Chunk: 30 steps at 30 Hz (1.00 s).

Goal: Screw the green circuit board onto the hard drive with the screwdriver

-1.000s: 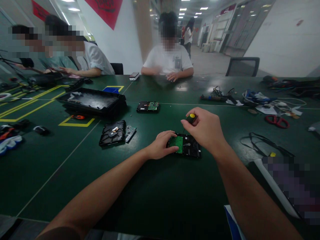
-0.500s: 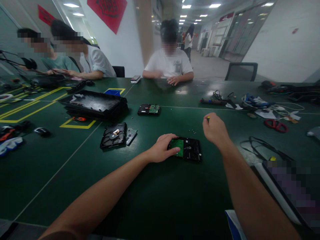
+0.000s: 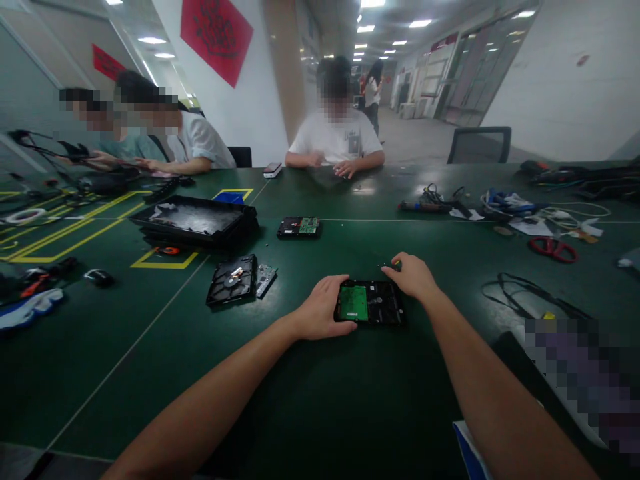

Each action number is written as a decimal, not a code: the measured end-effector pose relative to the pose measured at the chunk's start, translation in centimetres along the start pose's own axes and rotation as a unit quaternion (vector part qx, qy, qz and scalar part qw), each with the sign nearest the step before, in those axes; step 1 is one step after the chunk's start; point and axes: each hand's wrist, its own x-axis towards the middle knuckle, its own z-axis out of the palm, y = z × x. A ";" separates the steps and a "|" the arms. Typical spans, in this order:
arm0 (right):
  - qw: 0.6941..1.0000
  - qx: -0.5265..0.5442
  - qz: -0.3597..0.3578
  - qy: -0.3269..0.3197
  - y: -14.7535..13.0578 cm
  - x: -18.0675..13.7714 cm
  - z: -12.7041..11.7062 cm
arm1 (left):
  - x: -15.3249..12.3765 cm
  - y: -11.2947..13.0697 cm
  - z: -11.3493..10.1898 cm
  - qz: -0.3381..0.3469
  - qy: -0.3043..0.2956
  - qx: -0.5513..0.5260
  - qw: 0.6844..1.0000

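A black hard drive (image 3: 373, 303) with a green circuit board on its left half lies flat on the green table in front of me. My left hand (image 3: 324, 308) grips the drive's left end, fingers curled over the board's edge. My right hand (image 3: 410, 275) rests closed at the drive's far right corner, low on the table, with a bit of a green and yellow screwdriver handle (image 3: 397, 265) showing between its fingers. Small screws lie on the table just beyond it.
An opened drive (image 3: 233, 280) and a loose board (image 3: 265, 278) lie to the left, another drive (image 3: 299, 227) farther back, black trays (image 3: 197, 221) at left. Red scissors (image 3: 553, 249), cables (image 3: 530, 293) and tools crowd the right. Three people sit across the table.
My right hand came off the top of the drive, swung out to the right with the screwdriver, then dropped to the table at the drive's far right corner. My left hand stayed on the drive.
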 end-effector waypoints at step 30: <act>0.997 -0.069 -0.021 0.015 -1.0 -0.7 1.1 | -3.4 -1.6 -1.7 -0.080 0.081 0.100 0.989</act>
